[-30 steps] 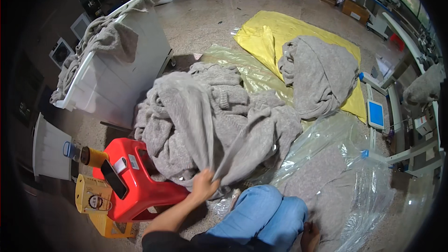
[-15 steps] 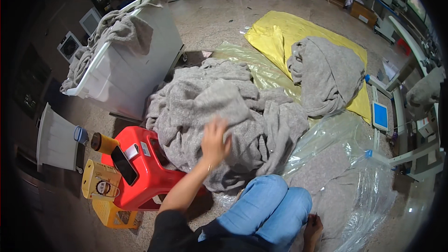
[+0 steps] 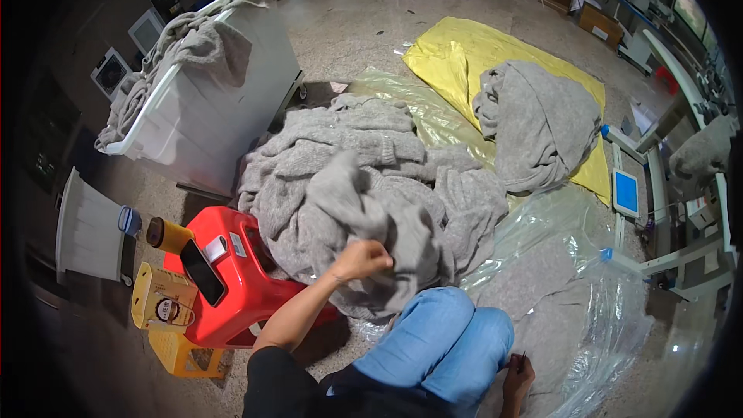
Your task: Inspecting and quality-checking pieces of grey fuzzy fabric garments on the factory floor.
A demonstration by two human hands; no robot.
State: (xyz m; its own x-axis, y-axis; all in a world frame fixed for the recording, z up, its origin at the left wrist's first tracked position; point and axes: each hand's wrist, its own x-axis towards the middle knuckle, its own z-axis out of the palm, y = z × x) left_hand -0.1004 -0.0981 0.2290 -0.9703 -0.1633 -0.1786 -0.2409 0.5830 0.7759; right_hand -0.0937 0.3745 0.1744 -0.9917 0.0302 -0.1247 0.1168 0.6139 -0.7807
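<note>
In front of my knees lies a heap of grey knitted garments (image 3: 325, 139). My left hand (image 3: 364, 260) is closed on a grey knitted garment (image 3: 348, 195) at the near side of that heap. The garment's upper part is lifted, folded over and a little blurred. Beside my right knee, low at the edge of the view, my right hand (image 3: 518, 378) is closed round a small dark pointed tool (image 3: 523, 358). Most of this tool is hidden by the fingers, so its kind does not show.
A red stool (image 3: 255, 294) at left carries a phone (image 3: 203, 272) and a yellow cup (image 3: 170, 235). Behind it stands a white bin (image 3: 224, 108) draped with knitwear. Another grey pile (image 3: 538, 124) rests on yellow sheeting (image 3: 441, 50). Clear plastic (image 3: 611, 317) covers knitwear at right.
My left hand has gone from spread fingers over the heap to a closed grip, moving slightly nearer me. The garment's top has been pulled up and toward me. My right hand stays put.
</note>
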